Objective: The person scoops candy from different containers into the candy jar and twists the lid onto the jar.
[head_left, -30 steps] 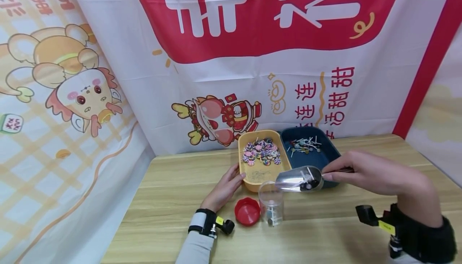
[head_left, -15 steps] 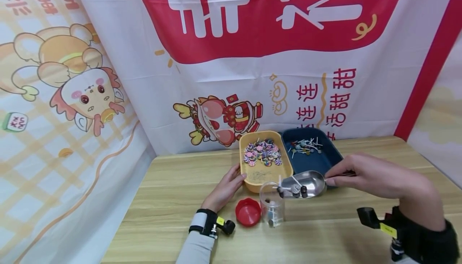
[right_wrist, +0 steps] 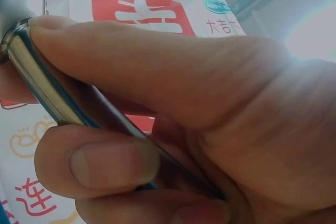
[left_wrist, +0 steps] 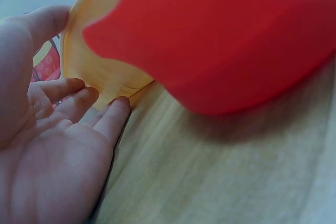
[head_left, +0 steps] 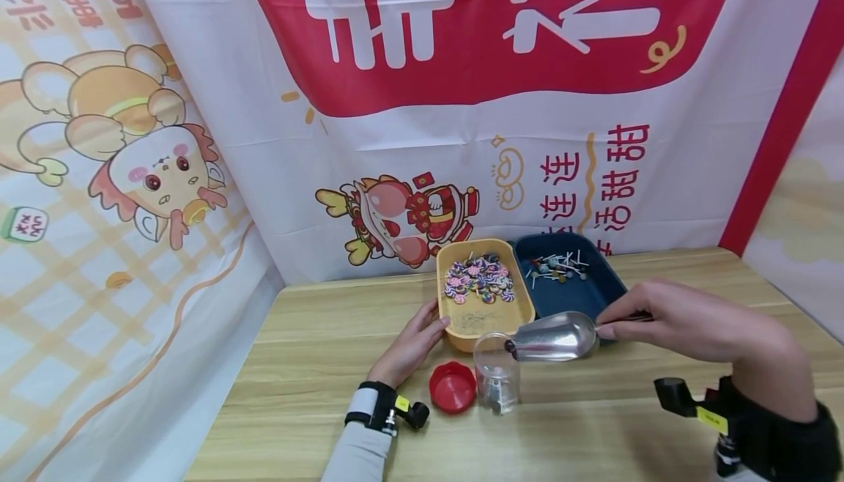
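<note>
My right hand grips the handle of a metal scoop; in the right wrist view its fingers wrap the handle. The scoop's lip is tilted over the mouth of a clear jar, with a small dark piece at the lip. Pieces in the jar are hard to make out. My left hand rests its fingertips against the side of a yellow tray, fingers loosely bent in the left wrist view. Colourful swirled pieces lie in that tray.
A red scalloped lid or dish sits left of the jar, looming large in the left wrist view. Behind the scoop, a dark blue tray holds white-stick lollipops. Printed cloth hangs behind the wooden table.
The dark and white-stick pieces seen in the scoop half a second ago have left it, except a dark one at the lip. My left hand has stayed on the tray.
</note>
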`<state>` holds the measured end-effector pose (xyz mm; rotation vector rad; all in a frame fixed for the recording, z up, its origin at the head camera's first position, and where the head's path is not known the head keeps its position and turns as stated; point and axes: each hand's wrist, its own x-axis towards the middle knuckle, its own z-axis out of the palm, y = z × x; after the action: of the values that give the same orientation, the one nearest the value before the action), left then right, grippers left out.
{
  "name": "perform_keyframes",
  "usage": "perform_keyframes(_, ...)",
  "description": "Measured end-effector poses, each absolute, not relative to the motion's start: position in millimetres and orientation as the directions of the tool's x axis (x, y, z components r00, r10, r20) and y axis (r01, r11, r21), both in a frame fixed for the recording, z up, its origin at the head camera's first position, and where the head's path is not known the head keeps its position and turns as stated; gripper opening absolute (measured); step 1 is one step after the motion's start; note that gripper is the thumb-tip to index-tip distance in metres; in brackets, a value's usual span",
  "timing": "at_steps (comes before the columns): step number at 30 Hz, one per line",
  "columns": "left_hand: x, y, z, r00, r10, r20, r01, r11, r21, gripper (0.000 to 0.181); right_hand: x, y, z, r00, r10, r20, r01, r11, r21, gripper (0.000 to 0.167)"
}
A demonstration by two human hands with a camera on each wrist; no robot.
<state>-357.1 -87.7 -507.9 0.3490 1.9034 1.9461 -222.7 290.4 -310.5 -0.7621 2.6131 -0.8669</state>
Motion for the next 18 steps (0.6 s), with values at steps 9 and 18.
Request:
perform_keyframes(9,-357,-89,-507,-0.89,0.441,-0.111,-0.117,0.014,0.993,0.071,-222,292,-311,-0.818,-0.566,-0.108,-0.378,0.669,-0.64,0.02)
perform_keyframes(18,-357,-89,-506,-0.893,0.436,-0.11,-0.118,0.007,0.993,0.071,-234,301,-315,-0.912,-0.391,-0.125,-0.272,0.804,-0.53,0.029)
